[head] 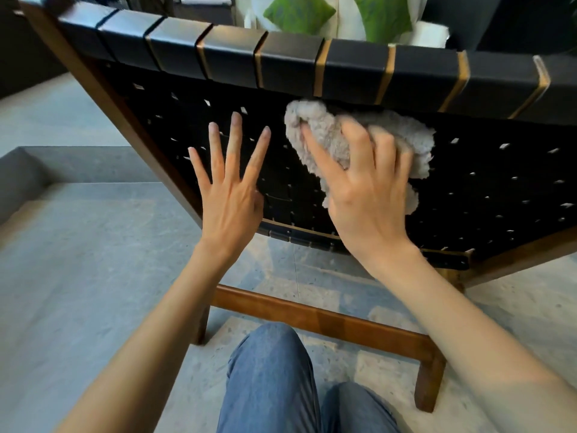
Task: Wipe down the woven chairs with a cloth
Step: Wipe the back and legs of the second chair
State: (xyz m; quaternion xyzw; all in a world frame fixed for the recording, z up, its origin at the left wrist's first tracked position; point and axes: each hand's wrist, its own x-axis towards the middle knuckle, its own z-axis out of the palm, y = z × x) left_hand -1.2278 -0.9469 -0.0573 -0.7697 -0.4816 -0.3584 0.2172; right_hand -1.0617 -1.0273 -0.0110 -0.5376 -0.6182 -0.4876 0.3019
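Note:
A woven chair [487, 189] with black straps and a brown wooden frame fills the upper half of the view, seen from behind its backrest. My right hand [367, 189] grips a fluffy beige cloth [331, 135] and presses it against the black weave just under the top rail. My left hand [231, 185] lies flat on the weave to the left of the cloth, fingers straight and spread, holding nothing.
The chair's wooden crossbar [315, 320] and back leg [429, 385] stand on a grey speckled floor [93, 276]. My knees in blue jeans [271, 379] are at the bottom. A grey step [37, 170] lies at left. Green cushions [298, 14] sit beyond the chair.

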